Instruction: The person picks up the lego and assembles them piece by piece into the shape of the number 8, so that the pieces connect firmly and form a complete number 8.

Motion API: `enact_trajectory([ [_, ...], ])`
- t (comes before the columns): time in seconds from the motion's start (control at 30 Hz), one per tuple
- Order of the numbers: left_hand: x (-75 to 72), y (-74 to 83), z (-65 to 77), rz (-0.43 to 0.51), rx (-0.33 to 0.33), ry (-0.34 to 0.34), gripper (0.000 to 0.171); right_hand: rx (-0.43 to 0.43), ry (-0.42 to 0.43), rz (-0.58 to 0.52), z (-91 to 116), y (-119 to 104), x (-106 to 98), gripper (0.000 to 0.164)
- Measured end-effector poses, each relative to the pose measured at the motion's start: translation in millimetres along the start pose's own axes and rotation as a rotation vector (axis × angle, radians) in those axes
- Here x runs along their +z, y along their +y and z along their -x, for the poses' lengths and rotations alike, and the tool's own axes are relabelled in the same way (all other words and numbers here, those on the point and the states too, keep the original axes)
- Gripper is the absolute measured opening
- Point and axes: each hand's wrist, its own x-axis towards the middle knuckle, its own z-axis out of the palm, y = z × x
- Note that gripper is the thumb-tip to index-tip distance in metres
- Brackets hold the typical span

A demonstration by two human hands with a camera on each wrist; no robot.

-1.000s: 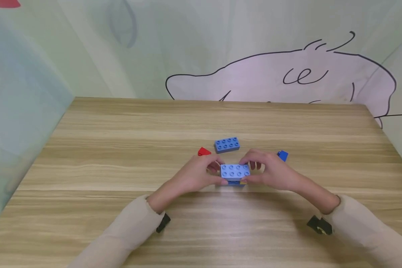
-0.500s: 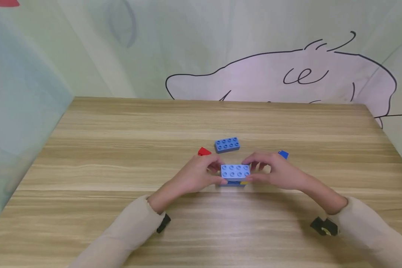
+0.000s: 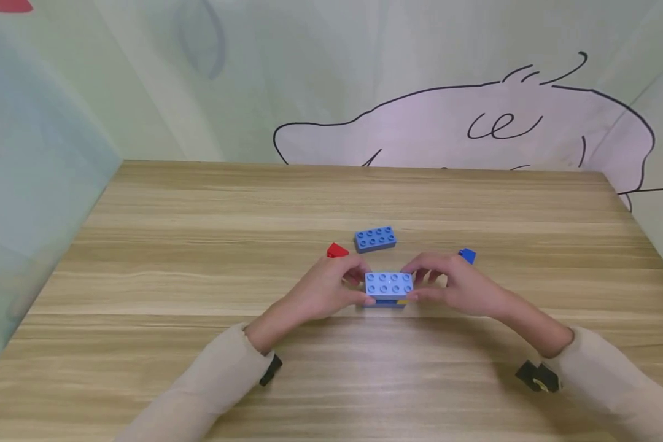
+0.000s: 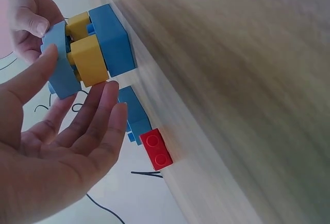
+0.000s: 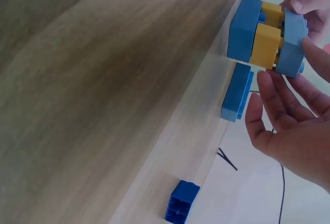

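Observation:
Between my hands stands a stack of toy building bricks. Its top is a light blue brick with two rows of studs. Below it are yellow bricks, and a darker blue brick forms the base on the table. In both wrist views a narrow gap with studs shows between the top brick and the yellow ones. My left hand pinches the light blue brick's left end, thumb in front and fingers behind. At the right end, my right hand holds it the same way.
A loose blue brick lies behind the stack. Beside my left hand is a small red brick. A small dark blue brick lies behind my right hand, its hollow underside showing in the right wrist view. The wooden table meets a wall with line drawings.
My right hand has shifted slightly right, its thumb now nearer the light blue brick's right end. The left hand and the stack have hardly moved.

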Motion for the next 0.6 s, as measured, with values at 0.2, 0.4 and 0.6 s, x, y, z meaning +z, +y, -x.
enact_trajectory([
  [0.2, 0.9, 0.0, 0.3, -0.005, 0.007, 0.010, 0.030, -0.005, 0.011, 0.008, 0.9, -1.6, 0.4, 0.033],
  [0.4, 1.4, 0.5, -0.2, -0.008, 0.007, 0.011, 0.029, -0.009, 0.015, 0.021, 1.2, -1.6, 0.9, 0.032],
  [0.6, 1.8, 0.9, -0.2, -0.002, 0.009, 0.018, 0.028, -0.024, 0.018, 0.022, 1.5, -0.3, 1.5, 0.030],
])
